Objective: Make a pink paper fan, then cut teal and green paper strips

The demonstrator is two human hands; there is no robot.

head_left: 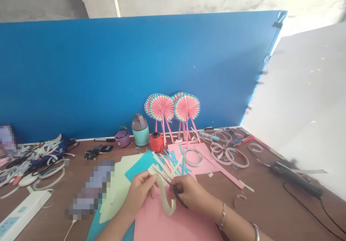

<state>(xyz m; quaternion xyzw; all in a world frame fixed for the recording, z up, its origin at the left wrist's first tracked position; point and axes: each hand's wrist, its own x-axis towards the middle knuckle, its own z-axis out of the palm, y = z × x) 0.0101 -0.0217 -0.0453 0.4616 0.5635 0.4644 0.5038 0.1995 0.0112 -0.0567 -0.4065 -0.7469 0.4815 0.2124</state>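
My left hand (139,190) pinches the top of a pale cream paper strip (164,194) that curls down over a pink sheet (167,224). My right hand (189,192) is closed on small dark scissors (175,192), whose blades meet the strip near my left fingers. Beneath my hands lie cream sheets (119,187) and a teal sheet (139,165). Cut strips in cream, blue and pink (170,160) are scattered just beyond my hands.
Several pink paper fans (173,109) lean on the blue board. Near them stand a teal bottle (140,130), an orange thread spool (156,142) and a purple container (122,138). Tape rings (229,154) lie right, a glue gun (296,178) far right, a power strip (21,212) left.
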